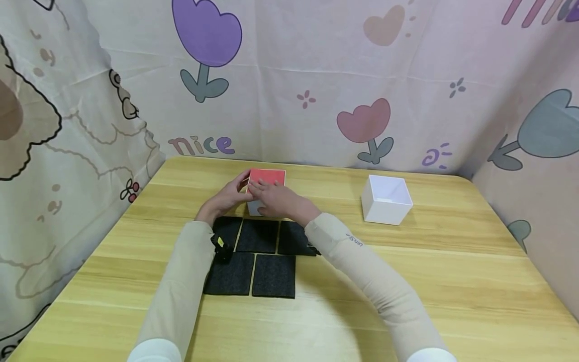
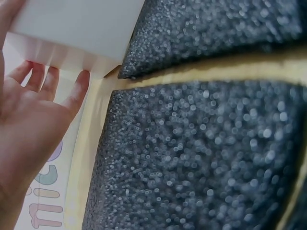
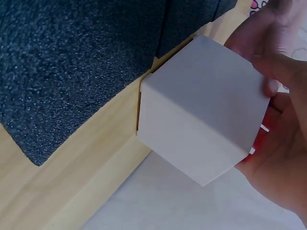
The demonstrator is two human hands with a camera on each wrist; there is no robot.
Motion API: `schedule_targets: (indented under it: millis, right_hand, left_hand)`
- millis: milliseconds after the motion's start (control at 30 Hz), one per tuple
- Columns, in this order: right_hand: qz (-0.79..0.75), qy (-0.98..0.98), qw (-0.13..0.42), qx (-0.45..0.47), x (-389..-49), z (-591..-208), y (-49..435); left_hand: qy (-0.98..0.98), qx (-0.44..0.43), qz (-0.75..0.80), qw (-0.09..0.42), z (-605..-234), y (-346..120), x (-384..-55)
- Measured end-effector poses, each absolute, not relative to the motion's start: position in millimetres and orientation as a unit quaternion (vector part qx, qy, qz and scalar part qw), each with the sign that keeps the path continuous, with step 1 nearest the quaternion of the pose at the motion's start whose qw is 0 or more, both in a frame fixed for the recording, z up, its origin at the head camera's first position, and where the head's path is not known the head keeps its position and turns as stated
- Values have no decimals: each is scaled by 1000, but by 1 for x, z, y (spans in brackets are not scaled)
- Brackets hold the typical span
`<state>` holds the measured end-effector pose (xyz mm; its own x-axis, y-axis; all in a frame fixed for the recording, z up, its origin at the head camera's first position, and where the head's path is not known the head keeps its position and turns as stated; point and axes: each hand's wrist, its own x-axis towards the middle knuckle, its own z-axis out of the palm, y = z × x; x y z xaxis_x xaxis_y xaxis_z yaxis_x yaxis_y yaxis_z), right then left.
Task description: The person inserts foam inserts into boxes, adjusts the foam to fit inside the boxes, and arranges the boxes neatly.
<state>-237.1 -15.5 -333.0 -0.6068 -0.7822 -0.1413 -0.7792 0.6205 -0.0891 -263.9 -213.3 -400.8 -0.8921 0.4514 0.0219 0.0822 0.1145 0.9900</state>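
Behind the black foam squares (image 1: 258, 236), a red-topped box (image 1: 267, 178) is gripped by both hands — left hand (image 1: 226, 198) at its side, right hand (image 1: 278, 198) across its front.

Bright, even indoor light, soft shadows
Head view bends at its edges; the wrist views are close, softly blurred, and mildly washed out.

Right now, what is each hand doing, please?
Left hand: holds the red-topped box by its side.
Right hand: grips the same box.

2 beige sleeves (image 1: 181, 296), white cuffs, small printed marking
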Motion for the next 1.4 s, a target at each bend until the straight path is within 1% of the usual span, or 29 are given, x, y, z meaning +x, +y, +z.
schedule_targets:
  millis: [367,533,667,833,1033,1400]
  right_hand:
    - [18,905,100,-413,-237,-330,-19]
    - [27,904,98,-415,-241,-326,-18]
    - [46,906,76,-414,-245,-328,-18]
    - [88,910,34,-404,-249,-337,-20]
    - [91,914,4,-395,-251,-339,-23]
    - [64,919,26,-388,-253,-335,-25]
  left_hand:
    - [733,174,642,143,-398,-211,-262]
    - [731,178,643,142,-398,-210,-264]
    - [734,175,640,142,-396,-211,-263]
    - [742,173,630,150,-393,-212,-259]
    - [745,169,628,146,-393,-212,-258]
    - [755,166,618,143,-397,-211,-261]
